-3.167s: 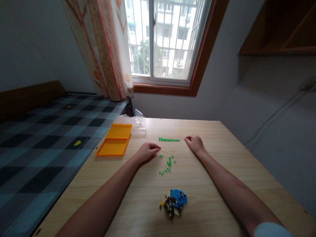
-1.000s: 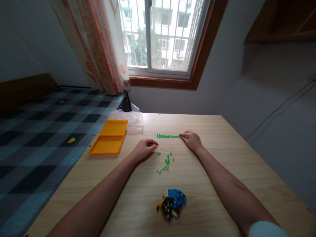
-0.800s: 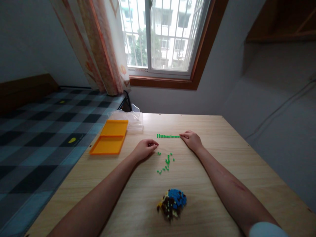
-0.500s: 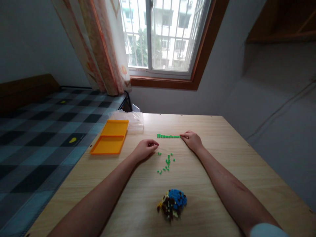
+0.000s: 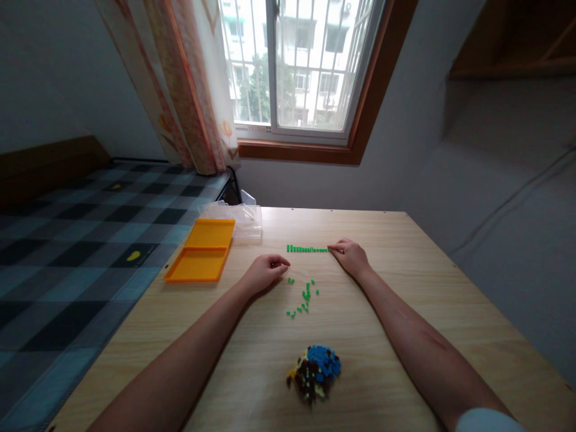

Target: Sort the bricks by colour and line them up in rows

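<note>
On the far half of the table, small green building bricks stand in a straight row (image 5: 308, 249), with taller ones at its left end. At the row's right end, my right hand (image 5: 352, 255) has its fingertips pinched together on a tiny green brick, which they mostly cover. My left hand (image 5: 265, 271) rests on the table left of and nearer than the row, its fingers loosely curved and nothing visible in them. Loose green bricks (image 5: 306, 295) lie scattered between my forearms, just nearer than my hands.
Closer to me lies a heap of blue, dark brown and yellowish bricks (image 5: 317, 369). An orange two-part tray (image 5: 200, 248) sits at the table's left edge, with clear plastic packaging (image 5: 247, 222) behind it. A bed with a checked cover (image 5: 90, 240) adjoins the left side.
</note>
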Demonstrator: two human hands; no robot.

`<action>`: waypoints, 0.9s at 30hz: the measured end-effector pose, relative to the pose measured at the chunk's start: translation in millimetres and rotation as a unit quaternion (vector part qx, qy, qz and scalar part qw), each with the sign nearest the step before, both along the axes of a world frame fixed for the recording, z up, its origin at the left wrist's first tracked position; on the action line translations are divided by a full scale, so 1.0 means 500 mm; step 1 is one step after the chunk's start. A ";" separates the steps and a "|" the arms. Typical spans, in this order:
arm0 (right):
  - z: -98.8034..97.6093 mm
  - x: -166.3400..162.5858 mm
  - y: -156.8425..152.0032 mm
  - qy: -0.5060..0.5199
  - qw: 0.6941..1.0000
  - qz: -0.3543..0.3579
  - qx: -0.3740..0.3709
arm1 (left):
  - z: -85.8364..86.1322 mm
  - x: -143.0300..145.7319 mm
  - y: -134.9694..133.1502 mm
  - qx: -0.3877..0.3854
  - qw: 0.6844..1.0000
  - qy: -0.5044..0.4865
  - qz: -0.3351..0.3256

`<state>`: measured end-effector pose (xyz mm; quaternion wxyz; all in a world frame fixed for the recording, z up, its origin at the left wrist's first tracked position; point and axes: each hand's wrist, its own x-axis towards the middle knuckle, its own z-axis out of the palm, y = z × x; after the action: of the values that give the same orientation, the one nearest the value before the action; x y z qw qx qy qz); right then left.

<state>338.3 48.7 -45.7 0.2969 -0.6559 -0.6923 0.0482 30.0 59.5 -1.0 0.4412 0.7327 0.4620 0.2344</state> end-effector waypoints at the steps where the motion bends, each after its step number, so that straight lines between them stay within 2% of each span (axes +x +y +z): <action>1: 0.000 0.000 0.000 -0.001 1.000 0.000 0.000 | -0.001 0.000 0.000 -0.001 1.000 -0.001 0.000; 27: 0.004 -0.006 0.006 -0.005 1.000 -0.026 -0.001 | -0.003 0.000 0.000 -0.017 1.000 -0.010 0.000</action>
<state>335.5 51.9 -43.8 0.2935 -0.6743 -0.6766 0.0376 30.1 59.6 -2.6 0.4583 0.7229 0.4613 0.2337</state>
